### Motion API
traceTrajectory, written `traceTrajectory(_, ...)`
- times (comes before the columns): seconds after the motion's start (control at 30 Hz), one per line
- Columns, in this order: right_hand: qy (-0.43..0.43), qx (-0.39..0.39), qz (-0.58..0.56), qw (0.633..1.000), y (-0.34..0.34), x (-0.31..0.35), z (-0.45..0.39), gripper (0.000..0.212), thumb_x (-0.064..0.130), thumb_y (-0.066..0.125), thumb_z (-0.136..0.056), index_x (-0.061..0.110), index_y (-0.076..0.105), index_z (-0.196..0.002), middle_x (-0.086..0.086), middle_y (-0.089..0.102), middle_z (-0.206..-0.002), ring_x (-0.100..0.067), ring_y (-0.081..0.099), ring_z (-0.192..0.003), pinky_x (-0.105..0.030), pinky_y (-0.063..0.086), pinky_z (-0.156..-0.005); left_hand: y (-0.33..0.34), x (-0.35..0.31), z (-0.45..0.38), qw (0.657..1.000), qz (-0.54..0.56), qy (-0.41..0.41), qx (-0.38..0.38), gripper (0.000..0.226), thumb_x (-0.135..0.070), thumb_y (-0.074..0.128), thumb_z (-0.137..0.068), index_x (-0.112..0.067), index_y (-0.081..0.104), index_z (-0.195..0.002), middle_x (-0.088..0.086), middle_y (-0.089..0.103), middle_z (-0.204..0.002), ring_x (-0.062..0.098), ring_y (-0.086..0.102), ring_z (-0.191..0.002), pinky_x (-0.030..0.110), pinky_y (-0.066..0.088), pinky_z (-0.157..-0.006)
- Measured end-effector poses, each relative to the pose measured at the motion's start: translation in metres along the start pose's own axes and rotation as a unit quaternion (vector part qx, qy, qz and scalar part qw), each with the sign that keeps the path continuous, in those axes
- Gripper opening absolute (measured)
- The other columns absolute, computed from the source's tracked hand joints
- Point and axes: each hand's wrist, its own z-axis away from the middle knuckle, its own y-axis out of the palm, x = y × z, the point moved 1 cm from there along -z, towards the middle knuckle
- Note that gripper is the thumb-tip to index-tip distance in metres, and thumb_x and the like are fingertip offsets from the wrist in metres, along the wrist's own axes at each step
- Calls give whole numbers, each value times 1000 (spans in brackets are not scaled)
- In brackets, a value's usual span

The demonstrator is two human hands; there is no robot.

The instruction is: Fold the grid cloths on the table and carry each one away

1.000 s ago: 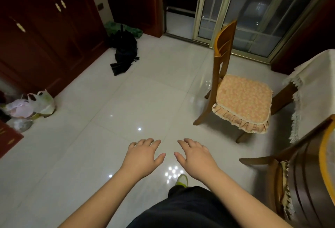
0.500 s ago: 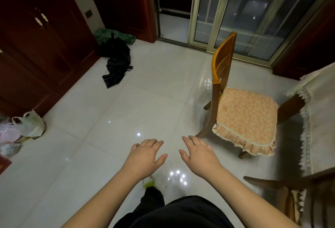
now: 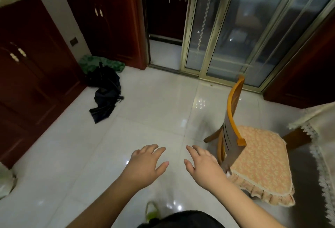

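I see my left hand (image 3: 147,166) and right hand (image 3: 204,167) held out side by side at lower centre, palms down, fingers spread, holding nothing. At the right edge a lace-edged cloth (image 3: 320,128) drapes the table; I can't tell any grid pattern. A wooden chair (image 3: 233,119) with an orange cushion (image 3: 262,162) stands just right of my right hand.
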Motion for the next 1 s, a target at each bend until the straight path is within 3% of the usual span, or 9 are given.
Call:
traceTrajectory(0.1,15,-28,-5,999,-25,10,-31,57,48,27,-102,27,16,-154,0,24,-159,-20,23,-144,-35,23,-115,-40,20,-31,999,-28,32,-12,87,-72,-1,-76,-35,24,-151,-9,27,-156,11,22,-144,36,19,-116)
traceTrajectory(0.23,25,-45,4,999,-59,15,-71,57,50,27,-101,29,19,-153,2,23,-159,-20,23,-144,-37,22,-115,-79,33,-79,998,-19,60,-25,59,-61,25,-97,-34,27,-150,-10,29,-155,11,25,-143,35,25,-115)
traceTrajectory(0.37,33,-67,15,997,-98,7,-113,56,51,28,-101,30,20,-153,2,24,-159,-19,25,-144,-37,23,-115,-117,32,-133,994,-30,92,-57,85,-70,-1,-77,-36,30,-148,-13,35,-151,8,30,-140,32,25,-112)
traceTrajectory(0.43,40,-77,12,996,-117,-1,-136,56,51,28,-101,30,20,-153,3,23,-159,-19,24,-144,-36,23,-115,-135,29,-165,991,-37,103,-73,89,-69,-3,-73,-35,31,-148,-13,36,-151,9,32,-139,32,24,-112)
traceTrajectory(0.67,72,-115,-16,991,-184,-48,-227,56,51,26,-102,31,18,-153,4,18,-161,-18,19,-146,-35,19,-117,-188,6,-294,985,-105,119,-75,60,-63,22,-94,-37,29,-148,-8,30,-156,12,25,-144,41,20,-118)
traceTrajectory(0.83,89,-124,-30,988,-231,-83,-274,56,51,24,-101,33,15,-154,5,15,-162,-17,17,-147,-34,16,-118,-223,-24,-367,984,-115,124,-47,66,-69,24,-93,-39,20,-151,-9,17,-161,15,14,-148,47,14,-120)
traceTrajectory(1.0,113,-156,-30,981,-275,-121,-301,56,50,25,-101,35,12,-154,8,14,-162,-15,16,-147,-33,14,-118,-248,-58,-429,975,-139,164,-55,64,-67,20,-94,-39,18,-152,-10,17,-161,14,13,-148,43,11,-122)
